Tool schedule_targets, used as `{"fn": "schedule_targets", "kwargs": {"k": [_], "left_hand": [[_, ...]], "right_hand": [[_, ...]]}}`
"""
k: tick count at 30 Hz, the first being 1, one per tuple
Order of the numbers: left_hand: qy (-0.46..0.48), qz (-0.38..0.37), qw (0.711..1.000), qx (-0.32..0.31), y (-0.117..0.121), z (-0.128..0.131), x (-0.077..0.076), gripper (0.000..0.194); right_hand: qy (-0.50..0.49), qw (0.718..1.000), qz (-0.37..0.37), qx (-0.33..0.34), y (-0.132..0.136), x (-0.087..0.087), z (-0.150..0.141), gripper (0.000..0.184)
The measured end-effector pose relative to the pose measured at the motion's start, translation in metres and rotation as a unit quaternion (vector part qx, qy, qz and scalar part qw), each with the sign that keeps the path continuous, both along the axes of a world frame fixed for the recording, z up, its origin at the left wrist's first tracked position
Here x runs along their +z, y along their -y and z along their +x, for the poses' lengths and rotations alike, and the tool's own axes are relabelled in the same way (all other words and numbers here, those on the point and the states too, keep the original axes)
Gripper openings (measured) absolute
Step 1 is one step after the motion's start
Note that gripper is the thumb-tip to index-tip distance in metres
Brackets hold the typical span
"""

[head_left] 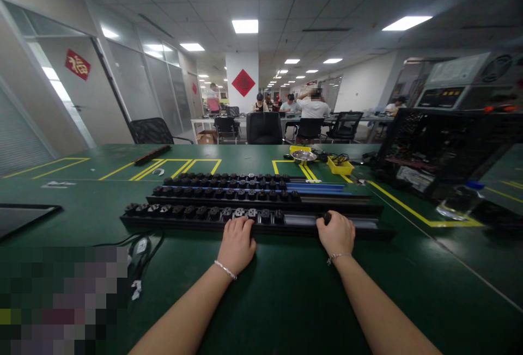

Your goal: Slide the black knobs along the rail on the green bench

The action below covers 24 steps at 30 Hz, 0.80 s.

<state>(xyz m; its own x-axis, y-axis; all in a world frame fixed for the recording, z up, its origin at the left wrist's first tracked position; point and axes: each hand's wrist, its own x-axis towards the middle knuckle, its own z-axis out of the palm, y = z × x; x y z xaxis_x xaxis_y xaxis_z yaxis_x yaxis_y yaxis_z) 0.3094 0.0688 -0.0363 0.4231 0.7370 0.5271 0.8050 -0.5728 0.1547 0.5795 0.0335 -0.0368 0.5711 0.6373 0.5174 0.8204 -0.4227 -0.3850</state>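
Observation:
In front of me lies the nearest long black power strip housing, with a row of black socket modules along its left and middle part. The right part of its channel shows no sockets. My left hand is closed over the near edge of the housing, fingertips by the sockets. My right hand is closed on a small black socket module at the right part of the channel. Behind are more such housings, including a blue one, also partly filled with sockets.
Black cables lie at left, near a dark flat panel. A metal bowl and yellow bin stand behind the strips. At right are an open computer case and a clear container. Several people sit or stand far back.

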Motion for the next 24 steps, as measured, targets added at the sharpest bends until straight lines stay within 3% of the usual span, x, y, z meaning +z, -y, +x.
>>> {"fn": "schedule_targets", "kwargs": {"k": [24], "left_hand": [[-0.003,-0.012,1.000,-0.001,0.0024,0.0005,0.0038,0.040]], "right_hand": [[-0.019,1.000,-0.014,-0.005,0.0009,0.0011,0.0029,0.035]]}}
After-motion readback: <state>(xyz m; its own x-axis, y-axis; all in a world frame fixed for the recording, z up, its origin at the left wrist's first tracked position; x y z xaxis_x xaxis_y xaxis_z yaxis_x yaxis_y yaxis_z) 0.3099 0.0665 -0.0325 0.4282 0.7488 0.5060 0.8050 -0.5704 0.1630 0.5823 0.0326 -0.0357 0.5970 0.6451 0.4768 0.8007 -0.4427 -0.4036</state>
